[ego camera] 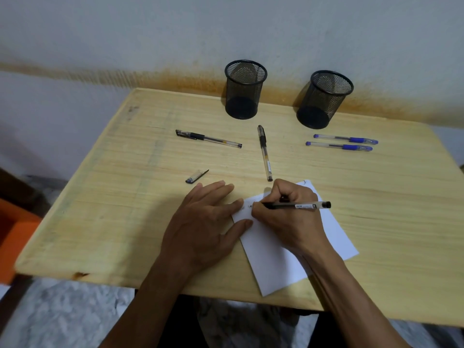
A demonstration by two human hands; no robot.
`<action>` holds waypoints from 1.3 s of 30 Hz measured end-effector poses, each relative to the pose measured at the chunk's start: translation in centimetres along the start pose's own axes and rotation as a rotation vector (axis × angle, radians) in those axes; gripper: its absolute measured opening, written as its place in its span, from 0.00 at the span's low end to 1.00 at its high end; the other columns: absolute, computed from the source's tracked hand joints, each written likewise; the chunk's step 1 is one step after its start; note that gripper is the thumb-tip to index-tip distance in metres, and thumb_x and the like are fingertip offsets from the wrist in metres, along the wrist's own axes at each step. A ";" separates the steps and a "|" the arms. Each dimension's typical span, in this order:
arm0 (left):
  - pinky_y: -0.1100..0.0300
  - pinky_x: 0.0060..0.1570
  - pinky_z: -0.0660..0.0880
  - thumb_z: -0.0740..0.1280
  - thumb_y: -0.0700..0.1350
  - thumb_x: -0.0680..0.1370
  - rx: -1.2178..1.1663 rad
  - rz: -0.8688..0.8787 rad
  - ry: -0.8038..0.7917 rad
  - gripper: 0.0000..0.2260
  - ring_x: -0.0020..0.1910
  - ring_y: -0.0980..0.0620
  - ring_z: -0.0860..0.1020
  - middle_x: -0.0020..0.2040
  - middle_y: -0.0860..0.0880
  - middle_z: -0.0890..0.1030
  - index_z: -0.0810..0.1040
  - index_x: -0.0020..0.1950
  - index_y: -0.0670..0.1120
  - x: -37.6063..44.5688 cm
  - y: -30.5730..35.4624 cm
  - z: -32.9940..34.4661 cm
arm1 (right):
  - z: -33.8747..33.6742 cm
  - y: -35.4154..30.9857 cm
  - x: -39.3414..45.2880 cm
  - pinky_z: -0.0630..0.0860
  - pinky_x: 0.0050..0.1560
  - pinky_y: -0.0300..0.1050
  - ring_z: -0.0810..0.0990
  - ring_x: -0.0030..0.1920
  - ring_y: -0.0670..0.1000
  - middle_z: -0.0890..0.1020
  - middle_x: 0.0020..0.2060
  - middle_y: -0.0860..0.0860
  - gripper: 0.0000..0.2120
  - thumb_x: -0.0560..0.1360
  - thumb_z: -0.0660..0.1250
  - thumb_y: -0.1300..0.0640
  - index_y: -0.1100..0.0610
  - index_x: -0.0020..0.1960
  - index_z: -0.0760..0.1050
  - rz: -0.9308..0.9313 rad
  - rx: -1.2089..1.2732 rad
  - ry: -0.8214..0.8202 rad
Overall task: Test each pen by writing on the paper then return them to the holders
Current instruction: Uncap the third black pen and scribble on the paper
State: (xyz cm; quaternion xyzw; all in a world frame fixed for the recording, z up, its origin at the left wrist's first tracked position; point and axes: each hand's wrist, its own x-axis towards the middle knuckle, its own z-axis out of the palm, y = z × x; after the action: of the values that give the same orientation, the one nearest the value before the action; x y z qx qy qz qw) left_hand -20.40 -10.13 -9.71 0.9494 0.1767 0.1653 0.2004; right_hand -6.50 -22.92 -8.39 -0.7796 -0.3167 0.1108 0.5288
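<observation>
My right hand [288, 212] grips a black pen [305, 205] with its tip on the white paper [281, 262], where small scribbles show by the tip. My left hand [206, 227] lies flat, fingers spread, pressing the paper's left edge. A loose pen cap [196, 176] rests just beyond my left hand. Two capped black pens [208, 138] [265, 153] lie mid-table. Two blue pens [345, 139] [339, 146] lie side by side to the right. Two black mesh holders [244, 90] [324, 100] stand empty at the table's back edge.
The wooden table [120, 197] stands against a pale wall with a rusty stain along its base. An orange object [12, 234] sits off the table's left edge. The paper overhangs the front edge slightly.
</observation>
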 end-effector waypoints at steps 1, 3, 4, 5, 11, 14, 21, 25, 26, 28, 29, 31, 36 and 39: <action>0.46 0.71 0.66 0.62 0.64 0.75 0.001 -0.003 -0.001 0.23 0.70 0.51 0.73 0.67 0.49 0.78 0.83 0.60 0.51 0.0 0.0 0.0 | 0.0 0.0 0.0 0.66 0.30 0.44 0.69 0.28 0.43 0.73 0.24 0.50 0.11 0.61 0.72 0.58 0.57 0.29 0.70 -0.005 -0.011 -0.002; 0.46 0.71 0.66 0.62 0.64 0.75 0.010 -0.001 -0.001 0.23 0.69 0.50 0.73 0.67 0.48 0.78 0.83 0.60 0.51 0.0 0.1 0.0 | -0.1 0.0 -0.1 0.66 0.30 0.44 0.69 0.28 0.44 0.73 0.24 0.50 0.11 0.61 0.72 0.58 0.57 0.29 0.70 0.004 -0.003 -0.006; 0.46 0.71 0.67 0.62 0.64 0.75 0.012 0.001 -0.001 0.23 0.69 0.50 0.73 0.67 0.48 0.79 0.83 0.60 0.50 0.0 0.1 0.0 | -0.1 0.0 -0.1 0.66 0.31 0.45 0.69 0.29 0.44 0.73 0.24 0.50 0.11 0.61 0.73 0.58 0.57 0.29 0.70 0.014 0.007 -0.001; 0.46 0.71 0.67 0.62 0.64 0.75 0.013 0.001 -0.002 0.24 0.69 0.50 0.73 0.67 0.48 0.79 0.83 0.60 0.50 0.0 0.2 -0.1 | -0.2 0.1 0.0 0.67 0.31 0.46 0.70 0.29 0.45 0.75 0.25 0.51 0.10 0.62 0.73 0.58 0.58 0.29 0.72 0.022 0.014 0.007; 0.46 0.71 0.66 0.62 0.64 0.75 0.009 0.000 -0.001 0.24 0.69 0.50 0.73 0.67 0.48 0.78 0.83 0.60 0.50 0.0 0.1 -0.1 | -0.2 0.0 -0.1 0.65 0.30 0.43 0.68 0.28 0.43 0.72 0.23 0.44 0.14 0.63 0.74 0.61 0.54 0.28 0.69 -0.002 -0.013 -0.002; 0.47 0.72 0.66 0.61 0.64 0.75 0.015 -0.004 -0.008 0.24 0.70 0.51 0.72 0.67 0.49 0.78 0.83 0.60 0.50 0.0 0.1 -0.2 | -0.2 0.0 -0.1 0.65 0.30 0.41 0.68 0.28 0.44 0.73 0.24 0.50 0.14 0.63 0.75 0.62 0.56 0.28 0.69 -0.012 -0.032 0.021; 0.48 0.72 0.65 0.61 0.64 0.75 0.021 -0.002 -0.009 0.24 0.70 0.51 0.72 0.68 0.49 0.78 0.82 0.61 0.51 0.1 0.1 -0.2 | -0.4 -0.1 -0.2 0.63 0.29 0.38 0.67 0.28 0.43 0.72 0.24 0.49 0.14 0.63 0.75 0.65 0.60 0.29 0.70 0.001 -0.031 0.032; 0.49 0.72 0.64 0.61 0.65 0.75 0.016 0.000 -0.003 0.24 0.70 0.50 0.72 0.67 0.49 0.78 0.83 0.61 0.51 0.1 0.1 -0.1 | -0.4 -0.3 -0.2 0.64 0.30 0.40 0.67 0.28 0.43 0.72 0.24 0.50 0.13 0.62 0.74 0.62 0.59 0.29 0.69 0.009 -0.020 0.012; 0.49 0.72 0.64 0.60 0.65 0.75 0.015 -0.001 -0.005 0.24 0.70 0.51 0.72 0.67 0.49 0.78 0.83 0.61 0.51 0.1 0.1 -0.1 | -0.4 -0.4 -0.2 0.64 0.30 0.40 0.67 0.28 0.43 0.72 0.24 0.49 0.13 0.62 0.74 0.62 0.60 0.29 0.70 0.014 -0.022 0.016; 0.48 0.72 0.65 0.60 0.65 0.75 0.017 -0.004 -0.007 0.25 0.70 0.51 0.72 0.68 0.49 0.78 0.82 0.61 0.51 0.0 0.1 -0.1 | -0.4 -0.4 -0.2 0.64 0.29 0.39 0.67 0.28 0.43 0.72 0.24 0.48 0.13 0.63 0.75 0.65 0.61 0.29 0.70 0.017 -0.031 0.021; 0.48 0.72 0.65 0.60 0.65 0.75 0.019 -0.002 -0.006 0.25 0.70 0.51 0.72 0.68 0.49 0.78 0.82 0.61 0.51 0.1 0.1 -0.1 | -0.4 -0.4 -0.2 0.63 0.29 0.38 0.67 0.28 0.43 0.71 0.23 0.47 0.14 0.63 0.75 0.65 0.61 0.29 0.70 0.017 -0.028 0.020; 0.47 0.72 0.65 0.60 0.65 0.75 0.018 0.001 -0.004 0.25 0.70 0.51 0.72 0.68 0.49 0.78 0.82 0.61 0.51 0.0 0.1 -0.1 | -0.5 -0.4 -0.3 0.63 0.29 0.37 0.67 0.28 0.43 0.71 0.23 0.45 0.13 0.63 0.74 0.65 0.61 0.29 0.69 0.026 -0.010 0.023; 0.48 0.73 0.64 0.60 0.65 0.75 0.017 0.005 -0.006 0.25 0.71 0.51 0.72 0.68 0.49 0.77 0.82 0.61 0.51 0.0 0.0 0.0 | -0.5 -0.5 -0.2 0.63 0.29 0.36 0.67 0.28 0.43 0.71 0.23 0.47 0.15 0.63 0.75 0.68 0.59 0.28 0.69 0.043 -0.002 0.023; 0.49 0.73 0.64 0.60 0.64 0.75 0.019 0.013 0.003 0.24 0.70 0.51 0.72 0.68 0.49 0.78 0.82 0.61 0.51 0.0 0.0 0.0 | -0.5 -0.5 -0.2 0.62 0.29 0.34 0.67 0.28 0.43 0.71 0.23 0.46 0.15 0.64 0.74 0.68 0.59 0.28 0.68 0.041 -0.016 0.020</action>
State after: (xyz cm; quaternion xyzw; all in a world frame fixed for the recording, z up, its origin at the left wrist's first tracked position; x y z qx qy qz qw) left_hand -20.39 -10.13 -9.69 0.9520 0.1725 0.1664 0.1902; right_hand -6.62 -23.31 -7.75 -0.7912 -0.2961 0.1112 0.5235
